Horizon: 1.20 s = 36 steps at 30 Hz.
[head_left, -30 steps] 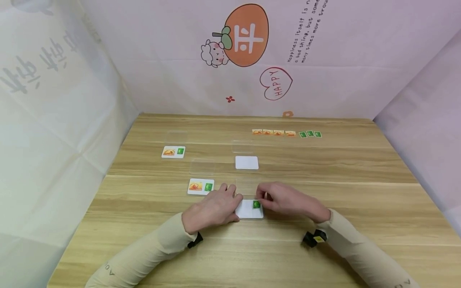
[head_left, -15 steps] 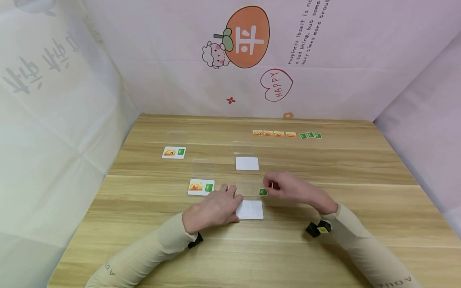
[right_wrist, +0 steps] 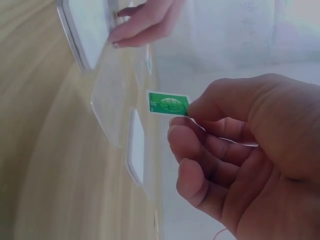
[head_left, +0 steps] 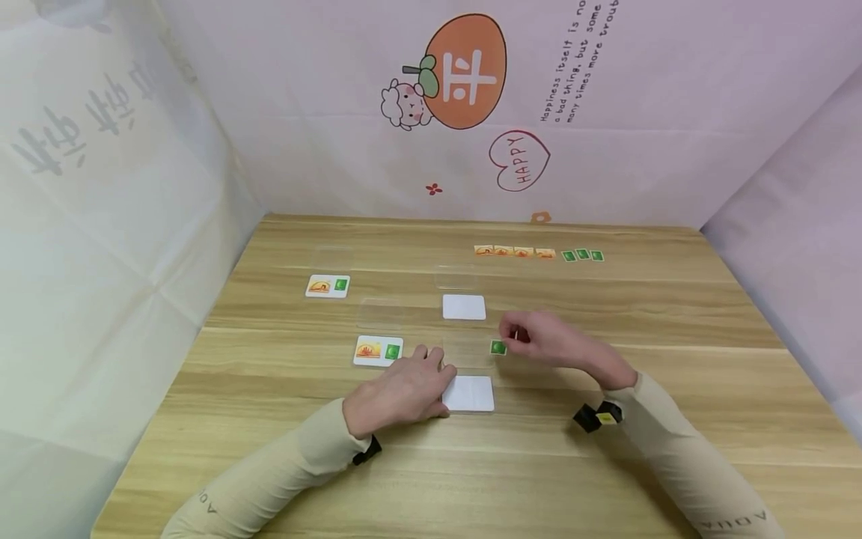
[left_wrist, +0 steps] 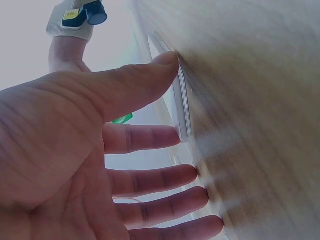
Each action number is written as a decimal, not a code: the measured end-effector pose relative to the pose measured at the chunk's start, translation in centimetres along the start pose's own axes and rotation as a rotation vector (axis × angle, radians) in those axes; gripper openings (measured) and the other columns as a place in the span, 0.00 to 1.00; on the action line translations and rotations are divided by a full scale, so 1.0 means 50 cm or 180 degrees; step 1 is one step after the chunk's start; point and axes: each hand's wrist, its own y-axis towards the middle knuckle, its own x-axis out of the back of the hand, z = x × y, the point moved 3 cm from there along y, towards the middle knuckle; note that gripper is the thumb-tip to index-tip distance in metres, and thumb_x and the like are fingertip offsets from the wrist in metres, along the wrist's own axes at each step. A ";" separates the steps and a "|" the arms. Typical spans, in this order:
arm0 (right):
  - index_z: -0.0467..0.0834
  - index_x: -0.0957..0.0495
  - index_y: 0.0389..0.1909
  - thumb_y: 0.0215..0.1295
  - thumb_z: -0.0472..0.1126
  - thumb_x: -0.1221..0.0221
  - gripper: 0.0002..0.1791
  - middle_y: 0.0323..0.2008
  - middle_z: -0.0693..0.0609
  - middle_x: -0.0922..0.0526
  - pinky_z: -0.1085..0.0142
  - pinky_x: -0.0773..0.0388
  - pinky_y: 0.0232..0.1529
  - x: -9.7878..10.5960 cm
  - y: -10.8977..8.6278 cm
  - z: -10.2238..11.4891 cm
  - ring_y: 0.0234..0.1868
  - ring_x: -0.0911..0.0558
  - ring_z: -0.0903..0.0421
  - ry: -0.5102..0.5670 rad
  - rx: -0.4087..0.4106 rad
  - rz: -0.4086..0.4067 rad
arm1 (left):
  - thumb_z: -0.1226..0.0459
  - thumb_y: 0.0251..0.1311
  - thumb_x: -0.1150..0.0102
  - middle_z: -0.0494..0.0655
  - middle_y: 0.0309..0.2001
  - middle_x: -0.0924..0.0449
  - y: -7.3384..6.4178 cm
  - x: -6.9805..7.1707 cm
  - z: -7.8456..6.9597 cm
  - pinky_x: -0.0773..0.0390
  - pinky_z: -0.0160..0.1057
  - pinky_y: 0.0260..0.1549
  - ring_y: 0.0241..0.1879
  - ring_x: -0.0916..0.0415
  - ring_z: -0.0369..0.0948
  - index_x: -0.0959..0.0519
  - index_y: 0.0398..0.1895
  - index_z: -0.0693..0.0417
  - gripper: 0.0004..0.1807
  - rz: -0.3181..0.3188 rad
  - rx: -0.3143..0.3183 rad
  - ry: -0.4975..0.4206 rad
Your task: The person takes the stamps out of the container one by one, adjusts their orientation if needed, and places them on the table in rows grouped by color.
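Note:
Between thumb and index finger, my right hand [head_left: 544, 338] pinches a small green stamp [right_wrist: 169, 103] with a white border and a globe print. It holds the stamp above the table, to the right of a clear lid [head_left: 466, 353]. The other right fingers are loosely bent. My left hand [head_left: 402, 388] grips the left end of a white card in a clear case [head_left: 469, 394], lying flat. The thumb and index finger [left_wrist: 152, 138] are at its opposite edges, while the other left fingertips reach down to the wood. No stamp shows on this card.
Two white cards [head_left: 327, 286] on the left each carry an orange stamp and a green one. A bare white card [head_left: 463, 307] lies farther back, with clear lids [head_left: 380, 313] beside the cards. Orange stamps [head_left: 522, 252] and green stamps [head_left: 583, 254] form a row at the back.
My right hand has lifted the green stamp off the near white card and carried it back and right. My left hand has stayed at the card.

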 end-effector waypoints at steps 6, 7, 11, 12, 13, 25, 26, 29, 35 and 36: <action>0.47 0.24 0.30 0.63 0.31 0.41 0.07 0.23 0.58 0.26 0.72 0.30 0.25 0.019 0.001 -0.012 0.25 0.29 0.62 -0.0080 -0.0101 -0.0061 | 0.42 0.60 0.39 0.48 0.46 0.26 0.000 0.001 -0.001 0.27 0.33 0.25 0.38 0.32 0.42 0.25 0.54 0.50 0.27 -0.0029 -0.0006 0.0047; 0.46 0.24 0.30 0.63 0.31 0.41 0.06 0.23 0.57 0.25 0.72 0.30 0.25 0.022 0.001 -0.014 0.25 0.29 0.63 -0.0088 -0.0109 -0.0073 | 0.42 0.60 0.39 0.48 0.46 0.26 0.001 0.001 -0.001 0.27 0.33 0.25 0.38 0.32 0.42 0.25 0.54 0.50 0.27 -0.0031 -0.0007 0.0054; 0.46 0.23 0.31 0.64 0.33 0.41 0.05 0.23 0.57 0.25 0.71 0.30 0.25 0.029 0.003 -0.022 0.25 0.28 0.62 -0.0121 -0.0175 -0.0112 | 0.42 0.60 0.39 0.48 0.46 0.26 0.001 0.001 -0.002 0.27 0.33 0.25 0.39 0.32 0.42 0.25 0.54 0.50 0.27 -0.0023 -0.0005 0.0063; 0.46 0.23 0.31 0.64 0.33 0.41 0.05 0.23 0.57 0.25 0.71 0.30 0.25 0.031 0.004 -0.023 0.25 0.28 0.61 -0.0107 -0.0180 -0.0119 | 0.42 0.60 0.39 0.48 0.46 0.26 0.001 0.001 -0.002 0.27 0.34 0.25 0.39 0.32 0.42 0.25 0.54 0.50 0.27 -0.0019 -0.0002 0.0059; 0.46 0.24 0.31 0.64 0.32 0.41 0.05 0.23 0.57 0.25 0.71 0.30 0.25 0.032 0.004 -0.024 0.25 0.28 0.61 -0.0114 -0.0180 -0.0132 | 0.42 0.60 0.39 0.48 0.46 0.26 0.001 0.001 -0.002 0.27 0.34 0.25 0.39 0.32 0.42 0.25 0.54 0.50 0.27 -0.0013 0.0000 0.0058; 0.45 0.25 0.30 0.64 0.32 0.41 0.06 0.24 0.55 0.25 0.70 0.30 0.26 0.058 0.011 -0.044 0.26 0.28 0.60 -0.0066 -0.0255 -0.0259 | 0.42 0.60 0.39 0.48 0.45 0.26 -0.001 0.001 -0.002 0.27 0.34 0.26 0.38 0.32 0.42 0.25 0.52 0.50 0.27 -0.0041 -0.0002 0.0060; 0.45 0.25 0.30 0.64 0.32 0.41 0.06 0.24 0.55 0.25 0.70 0.30 0.26 0.060 0.012 -0.046 0.26 0.28 0.60 -0.0062 -0.0268 -0.0256 | 0.42 0.60 0.39 0.48 0.45 0.26 -0.001 0.001 -0.002 0.27 0.34 0.26 0.38 0.32 0.42 0.25 0.52 0.50 0.27 -0.0039 0.0001 0.0056; 0.44 0.24 0.31 0.65 0.33 0.41 0.04 0.24 0.54 0.25 0.70 0.30 0.26 0.069 0.013 -0.055 0.27 0.28 0.59 -0.0087 -0.0323 -0.0246 | 0.42 0.60 0.39 0.48 0.46 0.26 -0.001 0.002 -0.002 0.27 0.34 0.26 0.39 0.32 0.42 0.25 0.53 0.50 0.27 -0.0030 0.0013 0.0039; 0.43 0.24 0.32 0.65 0.33 0.41 0.03 0.25 0.53 0.24 0.69 0.30 0.27 0.086 0.015 -0.071 0.28 0.27 0.58 -0.0171 -0.0379 -0.0269 | 0.42 0.60 0.39 0.48 0.46 0.26 -0.001 0.000 -0.002 0.26 0.34 0.27 0.39 0.32 0.42 0.26 0.53 0.50 0.27 -0.0030 0.0016 0.0051; 0.43 0.25 0.32 0.65 0.33 0.41 0.03 0.25 0.53 0.24 0.69 0.30 0.27 0.089 0.016 -0.073 0.28 0.28 0.58 -0.0177 -0.0382 -0.0272 | 0.42 0.60 0.39 0.48 0.46 0.26 -0.001 0.000 -0.002 0.26 0.34 0.27 0.39 0.32 0.42 0.26 0.53 0.50 0.27 -0.0029 0.0016 0.0055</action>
